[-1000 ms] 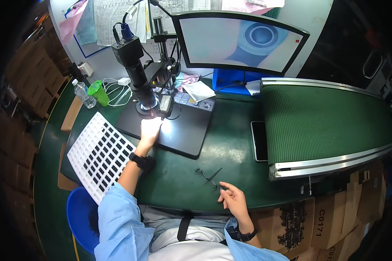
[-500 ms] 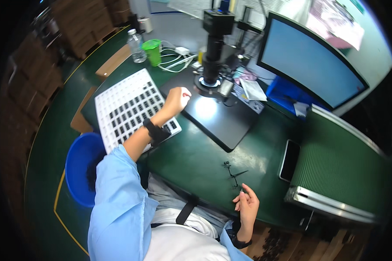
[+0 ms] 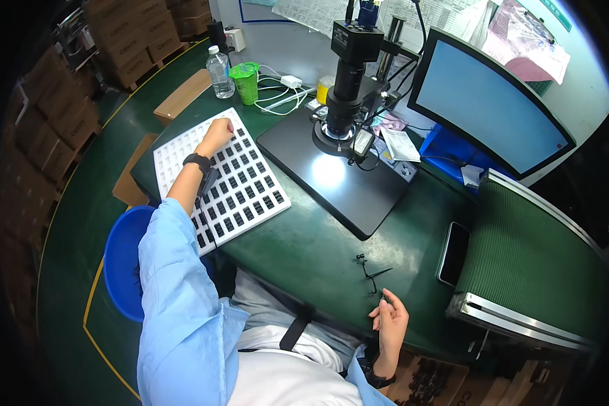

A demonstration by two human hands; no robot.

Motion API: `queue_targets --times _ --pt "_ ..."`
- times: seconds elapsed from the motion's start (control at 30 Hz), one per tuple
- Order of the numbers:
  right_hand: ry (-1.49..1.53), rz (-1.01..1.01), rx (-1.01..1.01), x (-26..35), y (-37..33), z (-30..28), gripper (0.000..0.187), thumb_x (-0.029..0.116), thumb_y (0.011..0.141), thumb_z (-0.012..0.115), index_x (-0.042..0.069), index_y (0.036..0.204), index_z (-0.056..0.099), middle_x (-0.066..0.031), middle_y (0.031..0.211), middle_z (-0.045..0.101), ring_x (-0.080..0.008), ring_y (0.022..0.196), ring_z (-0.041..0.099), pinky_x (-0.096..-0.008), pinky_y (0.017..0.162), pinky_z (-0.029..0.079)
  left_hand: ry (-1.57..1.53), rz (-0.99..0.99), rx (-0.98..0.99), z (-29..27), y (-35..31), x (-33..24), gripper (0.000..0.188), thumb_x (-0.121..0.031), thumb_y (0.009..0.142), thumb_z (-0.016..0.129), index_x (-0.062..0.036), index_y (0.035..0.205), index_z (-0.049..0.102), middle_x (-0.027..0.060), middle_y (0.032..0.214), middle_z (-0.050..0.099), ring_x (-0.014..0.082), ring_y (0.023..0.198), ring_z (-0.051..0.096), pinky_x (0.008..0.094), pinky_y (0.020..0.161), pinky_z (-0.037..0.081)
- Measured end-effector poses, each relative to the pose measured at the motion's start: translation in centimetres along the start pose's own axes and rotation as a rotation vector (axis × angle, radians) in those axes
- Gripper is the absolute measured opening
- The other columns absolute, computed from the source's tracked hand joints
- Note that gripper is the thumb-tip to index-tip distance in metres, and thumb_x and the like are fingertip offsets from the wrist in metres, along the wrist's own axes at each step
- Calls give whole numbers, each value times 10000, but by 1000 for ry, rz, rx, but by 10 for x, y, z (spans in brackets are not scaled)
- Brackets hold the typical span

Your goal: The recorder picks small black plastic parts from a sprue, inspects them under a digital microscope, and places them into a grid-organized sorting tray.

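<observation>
Presently: one white tray (image 3: pixel 172 145), at the left of the green table (image 3: pixel 304 260), partly hidden by the left forearm. Contents: black parts (image 3: pixel 258 208), small, in rows across most visible cells; white cells toward the upper left show none. Progress, as judged: well over half occupied; whether filling or emptying, undeterminable. Left hand (image 3: pixel 215 135): fingers curled at the tray's far end; grasp cannot be told. Right hand (image 3: pixel 390 325): thumb and forefinger nearly meeting; any held piece too small to tell. Just beyond: one thin, branched black piece (image 3: pixel 370 275). Farther: microscope (image 3: pixel 346 88), its light on a dark base (image 3: pixel 369 206).
</observation>
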State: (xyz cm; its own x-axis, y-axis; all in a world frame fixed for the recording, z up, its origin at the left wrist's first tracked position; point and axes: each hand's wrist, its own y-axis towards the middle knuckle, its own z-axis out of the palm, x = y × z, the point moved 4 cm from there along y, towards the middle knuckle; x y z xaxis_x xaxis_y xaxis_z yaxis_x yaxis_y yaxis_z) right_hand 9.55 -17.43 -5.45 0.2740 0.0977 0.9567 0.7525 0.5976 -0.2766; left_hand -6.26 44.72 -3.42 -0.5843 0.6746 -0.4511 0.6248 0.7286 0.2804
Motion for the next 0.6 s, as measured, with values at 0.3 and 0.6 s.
queue_targets --times 0.3,0.6 --pt "-48 4 -3 1 -1 1 305 94 922 505 -41 1196 505 -84 631 589 -44 410 414 -172 387 328 88 43 -20 5 3 3 63 1 626 627 0 684 653 184 715 634 310 706 629 354 659 500" --pt "-220 -34 -235 13 3 10 273 103 847 627 0 1097 591 -30 640 563 -51 501 479 -198 442 374 192 13 -23 -2 -7 -14 233 6 667 580 -25 879 670 208 863 649 345 842 632 396 777 497"
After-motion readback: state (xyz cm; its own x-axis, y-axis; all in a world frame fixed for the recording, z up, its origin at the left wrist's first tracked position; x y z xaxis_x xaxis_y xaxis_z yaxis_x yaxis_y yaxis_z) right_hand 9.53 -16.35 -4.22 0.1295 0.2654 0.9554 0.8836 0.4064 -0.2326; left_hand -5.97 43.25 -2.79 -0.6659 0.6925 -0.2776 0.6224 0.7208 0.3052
